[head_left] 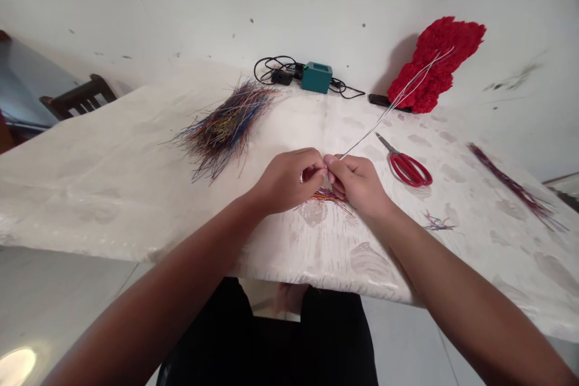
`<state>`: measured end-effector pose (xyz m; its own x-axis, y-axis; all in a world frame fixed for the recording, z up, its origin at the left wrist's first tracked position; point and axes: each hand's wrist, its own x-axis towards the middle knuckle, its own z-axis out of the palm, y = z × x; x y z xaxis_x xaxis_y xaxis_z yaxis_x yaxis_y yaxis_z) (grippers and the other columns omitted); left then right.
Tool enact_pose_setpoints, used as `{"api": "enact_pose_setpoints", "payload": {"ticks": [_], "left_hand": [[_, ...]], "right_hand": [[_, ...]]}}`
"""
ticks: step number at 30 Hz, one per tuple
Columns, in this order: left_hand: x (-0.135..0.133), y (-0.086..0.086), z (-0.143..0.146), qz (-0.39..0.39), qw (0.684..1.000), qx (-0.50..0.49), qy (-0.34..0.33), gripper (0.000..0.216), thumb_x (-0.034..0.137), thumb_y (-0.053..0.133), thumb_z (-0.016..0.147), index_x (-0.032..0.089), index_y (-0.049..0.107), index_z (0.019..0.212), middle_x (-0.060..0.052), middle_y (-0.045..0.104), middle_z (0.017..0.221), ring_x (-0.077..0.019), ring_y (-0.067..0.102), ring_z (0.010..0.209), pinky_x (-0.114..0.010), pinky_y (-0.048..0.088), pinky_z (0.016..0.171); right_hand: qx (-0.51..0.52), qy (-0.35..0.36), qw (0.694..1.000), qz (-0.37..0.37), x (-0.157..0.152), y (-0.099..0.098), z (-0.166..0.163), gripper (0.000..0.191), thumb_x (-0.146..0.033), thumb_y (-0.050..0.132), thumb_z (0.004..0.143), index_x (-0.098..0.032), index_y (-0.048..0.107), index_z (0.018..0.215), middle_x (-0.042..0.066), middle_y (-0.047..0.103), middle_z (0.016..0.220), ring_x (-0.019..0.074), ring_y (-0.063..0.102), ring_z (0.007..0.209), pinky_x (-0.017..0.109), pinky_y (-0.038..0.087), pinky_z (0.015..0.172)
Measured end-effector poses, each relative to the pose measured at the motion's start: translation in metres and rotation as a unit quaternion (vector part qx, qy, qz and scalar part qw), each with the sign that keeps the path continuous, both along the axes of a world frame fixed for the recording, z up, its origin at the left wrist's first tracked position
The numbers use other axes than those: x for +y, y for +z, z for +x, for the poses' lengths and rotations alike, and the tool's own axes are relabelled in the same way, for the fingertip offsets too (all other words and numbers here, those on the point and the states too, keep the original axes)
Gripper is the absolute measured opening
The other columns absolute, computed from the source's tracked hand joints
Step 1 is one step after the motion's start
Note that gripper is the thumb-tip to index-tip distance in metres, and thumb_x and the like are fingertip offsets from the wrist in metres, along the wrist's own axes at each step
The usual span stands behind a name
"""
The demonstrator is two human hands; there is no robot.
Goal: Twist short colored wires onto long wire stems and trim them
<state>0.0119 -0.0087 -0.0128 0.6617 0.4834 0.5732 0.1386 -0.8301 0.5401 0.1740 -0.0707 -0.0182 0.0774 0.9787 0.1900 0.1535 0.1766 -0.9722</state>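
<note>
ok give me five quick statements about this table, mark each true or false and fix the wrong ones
1. Thin white strands extend from the bare right hand. True.
2. The box-shaped teal device stands between the hands and the near table edge. False: the box-shaped teal device stands beyond the hands, near the white wall.
3. The red-handled metal scissors lie to the left of both hands. False: they lie to the right.
4. A slim bundle of dark reddish strands lies to the right of the scissors. True.
5. The largest bundle of thin multicoloured strands lies to the left of the teal device. True.
</note>
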Motion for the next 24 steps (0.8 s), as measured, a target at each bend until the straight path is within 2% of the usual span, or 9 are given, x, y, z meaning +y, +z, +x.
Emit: {"api": "enact_pose_setpoints", "payload": {"ticks": [12,20,24], "left_hand": [[0.001,-0.004,0.001,-0.041,0.999,-0.008,-0.006,0.012,0.011,0.053,0.083,0.017,0.054,0.073,0.004,0.052,0.067,-0.0092,0.044,0.062,-0.025,0.038,0.062],[-0.003,0.004,0.0,-0.137,0.989,-0.043,-0.027,0.013,0.011,0.054,0.081,0.016,0.06,0.07,0.003,0.058,0.065,-0.009,0.049,0.062,-0.023,0.04,0.06],[-0.002,0.007,0.0,-0.2,0.977,-0.053,-0.045,0.014,0.015,0.055,0.082,0.015,0.061,0.07,0.002,0.058,0.064,-0.0082,0.046,0.058,-0.023,0.036,0.054]], "right_hand": [[-0.009,0.006,1.0,-0.009,0.001,0.001,0.001,0.048,-0.047,0.056,0.093,-0.019,0.046,0.055,-0.005,0.038,0.049,0.0083,0.035,0.046,0.027,0.026,0.048],[0.028,0.034,0.999,-0.013,0.0,0.001,0.0,0.051,-0.048,0.055,0.093,-0.019,0.045,0.052,-0.005,0.04,0.044,0.0087,0.038,0.042,0.027,0.029,0.047],[0.034,0.052,0.998,-0.003,0.0,0.002,-0.001,0.052,-0.049,0.054,0.094,-0.02,0.046,0.052,-0.005,0.041,0.042,0.0085,0.038,0.041,0.027,0.031,0.048]]}}
